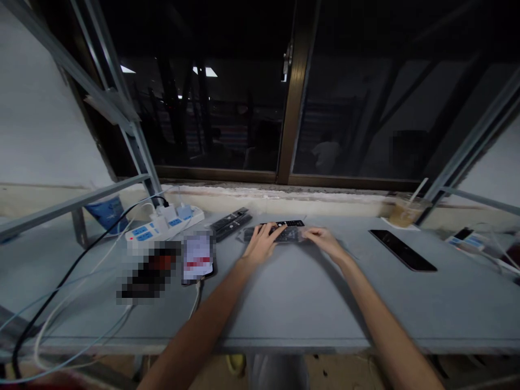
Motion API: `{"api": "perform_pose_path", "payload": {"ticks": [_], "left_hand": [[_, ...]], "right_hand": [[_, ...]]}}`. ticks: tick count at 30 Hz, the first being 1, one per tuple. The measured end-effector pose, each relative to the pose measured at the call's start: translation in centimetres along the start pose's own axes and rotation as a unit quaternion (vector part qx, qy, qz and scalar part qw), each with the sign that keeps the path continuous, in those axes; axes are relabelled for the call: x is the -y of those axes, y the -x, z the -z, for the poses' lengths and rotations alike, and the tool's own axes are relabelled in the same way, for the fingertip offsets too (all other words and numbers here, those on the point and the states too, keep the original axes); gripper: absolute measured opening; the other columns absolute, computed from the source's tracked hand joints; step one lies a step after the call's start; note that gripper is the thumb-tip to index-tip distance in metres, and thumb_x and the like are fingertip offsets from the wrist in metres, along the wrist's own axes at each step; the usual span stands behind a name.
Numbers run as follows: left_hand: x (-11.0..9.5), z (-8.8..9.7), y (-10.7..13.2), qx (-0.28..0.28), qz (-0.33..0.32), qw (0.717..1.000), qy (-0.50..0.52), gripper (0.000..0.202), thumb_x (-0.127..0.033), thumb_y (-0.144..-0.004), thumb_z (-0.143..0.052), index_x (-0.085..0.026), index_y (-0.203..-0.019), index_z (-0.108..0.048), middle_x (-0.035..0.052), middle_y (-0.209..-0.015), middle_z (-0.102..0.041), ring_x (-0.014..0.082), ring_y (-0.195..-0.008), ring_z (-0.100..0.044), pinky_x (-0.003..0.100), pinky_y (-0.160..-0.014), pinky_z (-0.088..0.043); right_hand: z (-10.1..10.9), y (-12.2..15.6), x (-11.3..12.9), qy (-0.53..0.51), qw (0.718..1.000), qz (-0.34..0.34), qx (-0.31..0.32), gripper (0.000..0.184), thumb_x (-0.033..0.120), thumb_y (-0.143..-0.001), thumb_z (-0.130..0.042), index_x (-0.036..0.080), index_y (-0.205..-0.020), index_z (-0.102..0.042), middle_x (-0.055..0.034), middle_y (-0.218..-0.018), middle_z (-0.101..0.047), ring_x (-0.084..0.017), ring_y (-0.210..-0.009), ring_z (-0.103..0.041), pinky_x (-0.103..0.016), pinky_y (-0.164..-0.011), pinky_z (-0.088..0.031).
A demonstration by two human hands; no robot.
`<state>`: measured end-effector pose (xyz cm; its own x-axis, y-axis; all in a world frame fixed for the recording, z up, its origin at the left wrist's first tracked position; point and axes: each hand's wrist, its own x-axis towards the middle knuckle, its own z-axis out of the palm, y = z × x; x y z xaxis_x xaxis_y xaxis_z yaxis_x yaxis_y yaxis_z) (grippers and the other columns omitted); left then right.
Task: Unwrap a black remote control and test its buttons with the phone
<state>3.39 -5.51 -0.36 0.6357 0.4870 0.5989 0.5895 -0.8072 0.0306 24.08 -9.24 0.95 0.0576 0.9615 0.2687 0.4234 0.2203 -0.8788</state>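
A black remote control in a clear plastic bag (286,235) lies flat on the grey table in front of me. My left hand (262,244) rests over its left part, fingers stretched forward and thumb spread to the right. At the bag's right end, the fingertips of my right hand (323,239) are pinched together on the plastic. Just behind the bag is a bare black remote control (294,223), partly hidden by my left fingers. Left of my hands, more black remotes (231,223) lie side by side, seemingly with plastic around them.
A white power strip (164,225) with plugs and trailing cables stands at the left. Nearer me lie a lit phone (197,257) on a cable and a blurred dark device (150,273). To the right are a dark phone (402,250) and a drink cup with a straw (406,211).
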Motion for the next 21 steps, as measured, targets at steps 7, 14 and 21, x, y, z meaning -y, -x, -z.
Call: {"api": "perform_pose_path", "payload": {"ticks": [7,14,21], "left_hand": [[0.3,-0.3,0.0,0.012,-0.005,1.000,-0.002,0.049,-0.018,-0.079,-0.043,-0.023,-0.125,-0.028,0.0072,-0.109,-0.042,0.0187,-0.105,-0.037,0.035,-0.087,-0.028],[0.2,0.0,0.1,0.032,-0.011,0.999,0.010,0.048,-0.018,-0.078,-0.043,-0.024,-0.124,-0.029,0.0074,-0.113,-0.041,0.0187,-0.107,-0.036,0.034,-0.087,-0.028],[1.4,0.7,-0.2,0.019,0.030,0.999,-0.036,0.052,-0.010,-0.075,-0.043,-0.025,-0.123,-0.033,0.0061,-0.110,-0.043,0.0184,-0.102,-0.039,0.032,-0.087,-0.027]], "right_hand": [[-0.1,0.2,-0.4,0.022,0.999,-0.028,0.001,0.031,0.043,-0.064,-0.054,0.015,-0.052,-0.059,-0.0014,-0.054,-0.057,-0.012,-0.053,-0.046,-0.024,-0.053,-0.033],[-0.6,0.3,0.1,0.000,1.000,-0.023,0.005,0.031,0.045,-0.061,-0.058,0.016,-0.051,-0.058,-0.0012,-0.061,-0.058,-0.013,-0.062,-0.051,-0.024,-0.059,-0.036],[-0.1,-0.2,-0.1,-0.047,0.994,-0.038,-0.092,0.029,0.043,-0.060,-0.061,0.015,-0.062,-0.063,-0.0081,-0.096,-0.059,-0.019,-0.090,-0.052,-0.025,-0.070,-0.040]]}}
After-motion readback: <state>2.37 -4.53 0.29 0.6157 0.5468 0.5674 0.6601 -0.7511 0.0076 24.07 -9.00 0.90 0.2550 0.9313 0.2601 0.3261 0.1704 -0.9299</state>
